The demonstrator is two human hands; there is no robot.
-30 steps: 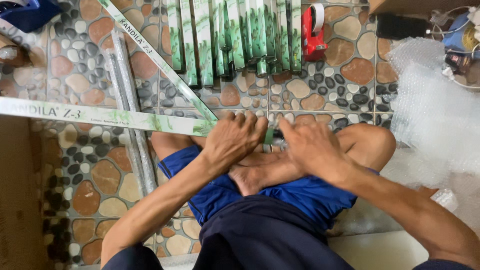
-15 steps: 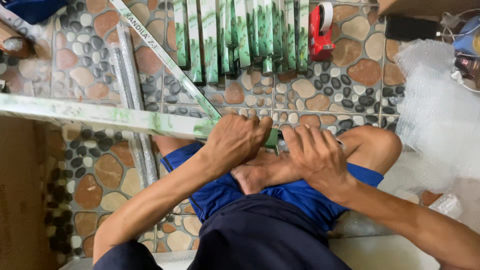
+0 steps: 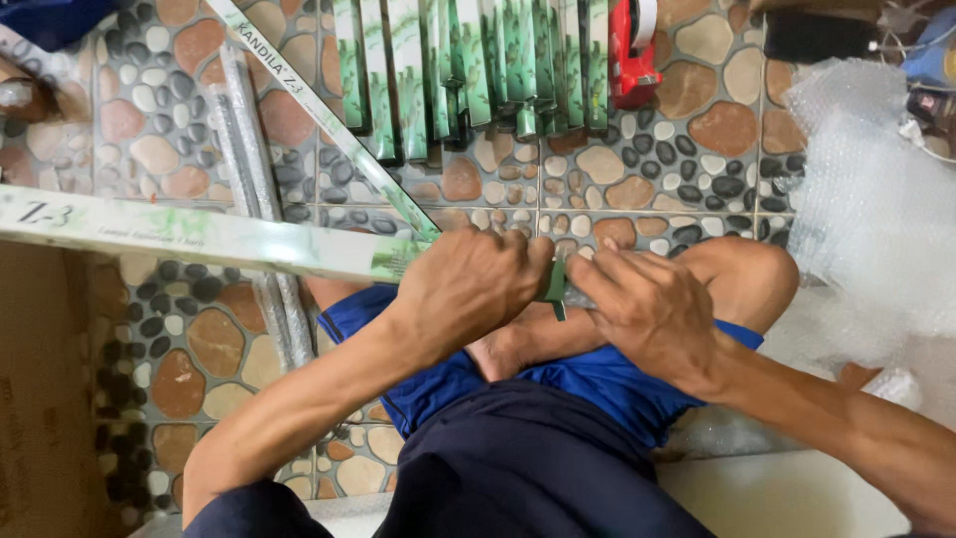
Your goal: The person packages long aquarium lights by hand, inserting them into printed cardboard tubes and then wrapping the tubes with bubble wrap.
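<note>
Long narrow green-and-white box (image 3: 209,237): held roughly level above the person's lap, one end running off the left edge of the view, the other end at the hands. Left hand (image 3: 468,289) is wrapped closed around that near end, fingers curled over the top. Right hand (image 3: 647,309) meets it from the other side, fingertips pinched on the dark green end flap (image 3: 555,284).

Change over the last second: the box lies flatter and higher in view, and the hands, which were pressed down over the end together, have drawn slightly apart, so the flap now shows between them. Judgement: work is on the box end, flap not seated.

Around it: a second box of the same kind (image 3: 319,115) leans diagonally on the pebble-pattern tiled floor (image 3: 677,159); a row of like boxes (image 3: 468,70) lies at the top, a red tape dispenser (image 3: 632,45) beside it; bubble wrap (image 3: 876,209) on the right.

Not resolved: whether the flap is going in or out; the box contents; the palm side of both hands.
</note>
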